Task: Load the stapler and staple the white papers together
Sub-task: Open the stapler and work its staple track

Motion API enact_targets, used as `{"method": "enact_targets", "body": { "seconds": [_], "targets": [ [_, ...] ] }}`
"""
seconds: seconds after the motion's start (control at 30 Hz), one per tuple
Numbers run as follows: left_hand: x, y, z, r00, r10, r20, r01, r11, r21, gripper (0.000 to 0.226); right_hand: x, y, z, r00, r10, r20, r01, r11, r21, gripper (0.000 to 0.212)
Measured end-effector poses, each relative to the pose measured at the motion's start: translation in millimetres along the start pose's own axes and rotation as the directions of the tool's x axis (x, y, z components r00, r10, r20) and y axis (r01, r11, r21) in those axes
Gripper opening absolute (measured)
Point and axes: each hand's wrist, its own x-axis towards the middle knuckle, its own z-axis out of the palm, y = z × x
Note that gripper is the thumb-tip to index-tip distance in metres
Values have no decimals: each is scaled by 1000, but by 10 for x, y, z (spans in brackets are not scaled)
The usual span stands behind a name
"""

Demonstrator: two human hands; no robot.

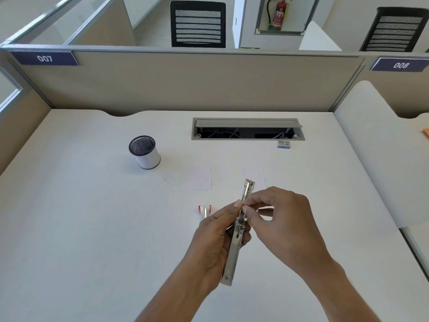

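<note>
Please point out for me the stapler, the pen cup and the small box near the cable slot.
stapler (232, 256), head view, on its lower metal body.
pen cup (149, 159), head view, on its white side wall.
small box (284, 144), head view, on its top face.

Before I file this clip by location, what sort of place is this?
Most likely an open-plan office workstation. The partition carries numbered signs, 007 and 008, a mesh-backed office chair stands beyond the divider, and a cable hatch is set into the white desk.
</note>
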Motion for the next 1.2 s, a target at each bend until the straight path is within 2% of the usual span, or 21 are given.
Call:
{"method": "enact_targets", "body": {
  "seconds": [0.23,0.5,0.67,0.87,1.2],
  "targets": [
    [1,0,-11,1000,-5,-8,5,1000,0,20,53,-53,-56,993,72,90,-71,997,-12,13],
    [-10,33,16,1000,3,5,-3,1000,-4,19,13,-23,-93,997,57,57,-63,993,105,23],
    [-2,26,25,1000,6,2,-6,1000,7,22,-4,9,-90,999,16,39,-20,995,93,15],
    [-15,28,39,1000,6,-1,-6,1000,10,18,-14,12,-77,999,-42,15,41,998,50,15],
    [-20,28,34,1000,6,1,-6,1000,28,18,10,5,-76,998,-60,23,59,998,31,13]
  ]
}}
